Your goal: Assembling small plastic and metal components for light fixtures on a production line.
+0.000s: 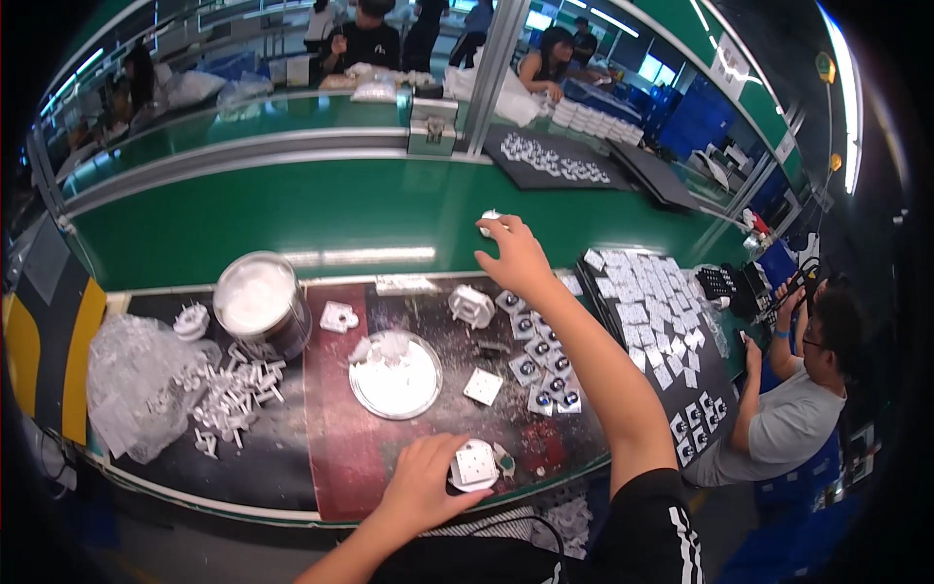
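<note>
My left hand (423,479) is on the near edge of the bench, its fingers and thumb curled round a round white plastic housing (475,467) with a square plate on top. A small green-and-white piece (504,461) lies against the housing's right side. My right hand (519,258) reaches far forward over the green conveyor belt (341,219). Its thumb and fingers are apart, and the fingertips touch or nearly touch a small white part (488,220), partly hidden behind them. Between my arms lies a square white plate (483,386).
A white bucket (261,297), white pins (236,399) and a plastic bag (141,384) occupy the left. A round dish (396,378) is central; a white housing (472,306) and lens plates (541,355) lie beyond. Right, a black board (647,311) carries white pieces beside a co-worker (793,404).
</note>
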Demonstrator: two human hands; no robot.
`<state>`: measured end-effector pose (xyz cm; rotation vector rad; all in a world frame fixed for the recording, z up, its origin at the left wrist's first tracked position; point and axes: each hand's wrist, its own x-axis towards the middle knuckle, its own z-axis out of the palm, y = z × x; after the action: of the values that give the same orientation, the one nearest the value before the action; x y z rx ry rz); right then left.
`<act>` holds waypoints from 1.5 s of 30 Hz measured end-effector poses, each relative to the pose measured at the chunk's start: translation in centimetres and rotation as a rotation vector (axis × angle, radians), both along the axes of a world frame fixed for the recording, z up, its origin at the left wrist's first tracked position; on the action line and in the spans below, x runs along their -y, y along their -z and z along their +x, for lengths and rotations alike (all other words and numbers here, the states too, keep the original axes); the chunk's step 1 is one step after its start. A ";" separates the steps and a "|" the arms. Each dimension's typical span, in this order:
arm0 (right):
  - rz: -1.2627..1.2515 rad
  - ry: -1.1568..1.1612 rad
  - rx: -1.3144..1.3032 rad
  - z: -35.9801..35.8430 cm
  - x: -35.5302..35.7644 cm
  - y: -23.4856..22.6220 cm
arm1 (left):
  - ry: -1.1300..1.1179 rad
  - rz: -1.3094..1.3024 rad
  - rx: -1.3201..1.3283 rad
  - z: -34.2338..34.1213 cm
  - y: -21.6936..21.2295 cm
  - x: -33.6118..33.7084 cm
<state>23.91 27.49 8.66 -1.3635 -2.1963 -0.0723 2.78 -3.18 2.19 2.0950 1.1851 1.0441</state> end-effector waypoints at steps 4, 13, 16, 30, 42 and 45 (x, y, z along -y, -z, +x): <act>-0.208 0.219 -0.013 2.5 -9.9 3.8 | 0.013 -0.012 -0.004 0.2 0.7 0.2; -0.402 -0.046 0.033 -3.3 -11.3 1.7 | -0.032 -0.021 -0.008 -0.4 0.4 0.4; -0.286 -0.168 0.021 -5.4 -9.1 -0.1 | 0.000 -0.028 -0.039 -0.2 0.2 0.0; -0.067 -0.456 0.139 -3.0 10.9 -6.9 | -0.076 -0.011 0.010 0.4 0.6 0.6; -0.449 0.536 -0.026 24.7 31.9 -9.4 | -0.046 -0.010 -0.063 0.7 -0.3 1.3; -0.395 0.385 -0.114 24.0 32.8 -6.6 | -0.052 -0.005 -0.054 0.9 -0.4 1.3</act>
<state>47.93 -5.28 15.27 -1.9435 -1.8900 0.3064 3.72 -4.49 2.61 2.1106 1.2738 1.0121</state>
